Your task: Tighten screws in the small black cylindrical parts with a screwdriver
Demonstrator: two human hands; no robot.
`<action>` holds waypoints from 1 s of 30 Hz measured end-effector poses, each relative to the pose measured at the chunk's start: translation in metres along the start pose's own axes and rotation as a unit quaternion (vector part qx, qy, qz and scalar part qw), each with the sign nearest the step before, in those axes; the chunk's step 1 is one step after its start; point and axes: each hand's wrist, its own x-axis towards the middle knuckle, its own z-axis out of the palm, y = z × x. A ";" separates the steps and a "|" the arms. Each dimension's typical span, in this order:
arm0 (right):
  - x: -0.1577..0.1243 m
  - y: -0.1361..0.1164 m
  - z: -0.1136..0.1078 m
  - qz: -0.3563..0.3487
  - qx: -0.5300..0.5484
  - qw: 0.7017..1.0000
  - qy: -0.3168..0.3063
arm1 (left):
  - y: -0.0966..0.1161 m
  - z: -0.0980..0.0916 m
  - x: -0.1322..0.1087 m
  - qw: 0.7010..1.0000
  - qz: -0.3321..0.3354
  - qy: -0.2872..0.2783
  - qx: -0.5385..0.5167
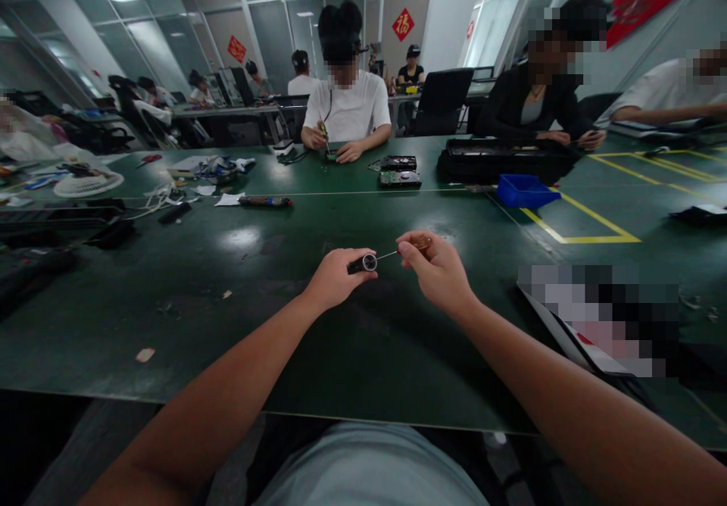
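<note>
The fingers of your left hand (334, 277) grasp a small black cylindrical piece (357, 265) with a silver-ringed round end, above the green desk (227, 317), inward from the middle of its near edge. The fingers of your right hand (441, 273) pinch a metal-shafted, amber-handled screwdriver (421, 243), its tip at the ringed end.

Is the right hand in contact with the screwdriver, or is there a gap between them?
Touching. The head view shows the right hand gripping the screwdriver by its handle.
</note>
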 end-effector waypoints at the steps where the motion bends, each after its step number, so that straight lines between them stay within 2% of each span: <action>1: 0.000 0.002 0.000 -0.002 0.023 1.000 -0.005 | 0.000 0.000 0.000 1.000 0.000 0.001 0.000; 4: 0.000 0.005 0.001 0.000 0.055 0.998 -0.022 | -0.001 0.000 0.001 1.000 -0.004 0.004 0.002; 8: -0.001 0.004 0.001 0.016 0.029 0.998 -0.049 | -0.001 0.000 0.001 1.000 0.000 -0.001 0.002; 21: 0.002 0.002 0.001 0.038 0.020 0.999 -0.007 | -0.002 0.001 0.000 1.000 0.001 0.002 -0.012; 25: 0.002 0.001 0.002 0.076 0.045 0.996 -0.021 | 0.001 0.000 0.000 1.000 0.003 -0.004 -0.011; 30: 0.002 0.001 0.004 0.069 0.103 0.992 -0.012 | 0.002 -0.001 0.000 1.000 0.000 -0.004 -0.010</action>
